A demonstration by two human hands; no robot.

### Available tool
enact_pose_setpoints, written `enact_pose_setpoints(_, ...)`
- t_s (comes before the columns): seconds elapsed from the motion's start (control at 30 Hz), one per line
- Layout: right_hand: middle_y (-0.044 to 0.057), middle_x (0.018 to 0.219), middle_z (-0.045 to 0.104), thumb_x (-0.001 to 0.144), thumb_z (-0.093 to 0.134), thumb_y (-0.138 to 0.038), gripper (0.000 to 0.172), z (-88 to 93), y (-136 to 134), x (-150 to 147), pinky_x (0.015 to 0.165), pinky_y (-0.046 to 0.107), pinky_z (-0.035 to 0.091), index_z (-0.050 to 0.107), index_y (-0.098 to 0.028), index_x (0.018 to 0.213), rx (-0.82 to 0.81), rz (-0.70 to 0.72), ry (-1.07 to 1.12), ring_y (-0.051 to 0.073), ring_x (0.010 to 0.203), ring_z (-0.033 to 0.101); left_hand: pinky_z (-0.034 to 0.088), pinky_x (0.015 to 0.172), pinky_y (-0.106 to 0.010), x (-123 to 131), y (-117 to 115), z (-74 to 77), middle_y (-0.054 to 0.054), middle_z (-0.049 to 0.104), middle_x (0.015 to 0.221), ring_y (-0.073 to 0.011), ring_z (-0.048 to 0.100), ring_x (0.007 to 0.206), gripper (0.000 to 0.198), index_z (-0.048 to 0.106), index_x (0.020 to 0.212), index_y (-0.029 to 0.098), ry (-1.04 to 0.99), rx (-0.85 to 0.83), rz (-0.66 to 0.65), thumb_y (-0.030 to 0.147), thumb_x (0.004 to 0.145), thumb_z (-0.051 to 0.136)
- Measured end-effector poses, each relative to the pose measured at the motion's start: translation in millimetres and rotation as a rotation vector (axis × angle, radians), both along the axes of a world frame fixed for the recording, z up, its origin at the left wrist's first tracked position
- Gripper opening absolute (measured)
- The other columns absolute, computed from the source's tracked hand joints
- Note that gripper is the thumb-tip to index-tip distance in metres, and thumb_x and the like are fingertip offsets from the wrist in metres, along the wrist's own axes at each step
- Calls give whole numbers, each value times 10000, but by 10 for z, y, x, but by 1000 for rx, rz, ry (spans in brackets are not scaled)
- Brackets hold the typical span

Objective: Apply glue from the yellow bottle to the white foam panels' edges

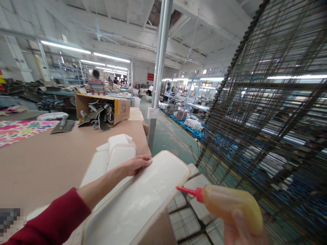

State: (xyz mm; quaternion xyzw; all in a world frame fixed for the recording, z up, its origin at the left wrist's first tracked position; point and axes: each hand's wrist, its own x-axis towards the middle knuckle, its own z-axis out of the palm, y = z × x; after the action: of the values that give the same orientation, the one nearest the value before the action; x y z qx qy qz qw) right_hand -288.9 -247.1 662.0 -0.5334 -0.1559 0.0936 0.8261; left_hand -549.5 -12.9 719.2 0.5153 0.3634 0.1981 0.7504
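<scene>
Now my right hand (pixel 240 229) grips a glue bottle (pixel 230 206), its red nozzle pointing left toward the white panel (pixel 143 200) my left hand (pixel 135 165) holds steady.

We log: panel (pixel 143 200) — white, glossy, rounded corners, tan rim, tilted at table (pixel 51 160) edge | bottle (pixel 230 204) — amber, red nozzle, sideways, tip near panel rim

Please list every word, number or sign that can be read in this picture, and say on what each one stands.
No text here can be read.
Red sign, far back: too small and blurred.
Cardboard box on the table: red print on its end, blurred.
Bottle in the right hand: no label shows.
White panel in the left hand: blank.
</scene>
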Motion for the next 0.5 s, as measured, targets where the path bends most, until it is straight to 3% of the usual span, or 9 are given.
enact_pose_setpoints(0.07, 58, 867, 622, 509, 857, -276, 525, -19, 38, -97, 561, 341, 542, 615, -198, 969, 51, -8, 62, 223, 705, 594, 382, 504, -210, -2, 7, -9, 47, 590, 588, -95, 523, 541, 475, 546, 719, 170, 3, -1, 2, 427, 455, 845)
enact_pose_setpoints(0.17, 43, 904, 608, 551, 841, -295, 467, 23, 66, -179, 571, 274, 536, 624, -188, 950, 78, 17, 53, 186, 737, 582, 403, 534, -224, -10, 18, -19, 42, 605, 612, -108, 541, 571, 500, 552, 748, 173, 6, -7, -5, 433, 442, 849)
enact_pose_setpoints(0.33, 88, 1119, 592, 601, 810, -293, 513, 153, 76, -233, 678, 311, 548, 615, -164, 1058, 109, 189, 37, 265, 974, 573, 422, 586, -244, -20, 34, -32, 39, 608, 638, -124, 560, 617, 511, 540, 767, 180, 2, -19, -31, 442, 453, 846)
enact_pose_setpoints(0.5, 58, 1132, 599, 626, 797, -293, 460, 177, 88, -290, 786, 297, 528, 633, -186, 1043, 106, 190, -2, 247, 1035, 557, 421, 603, -256, -10, 39, -30, 39, 608, 655, -129, 559, 630, 520, 529, 769, 185, 18, -19, -61, 455, 454, 843)
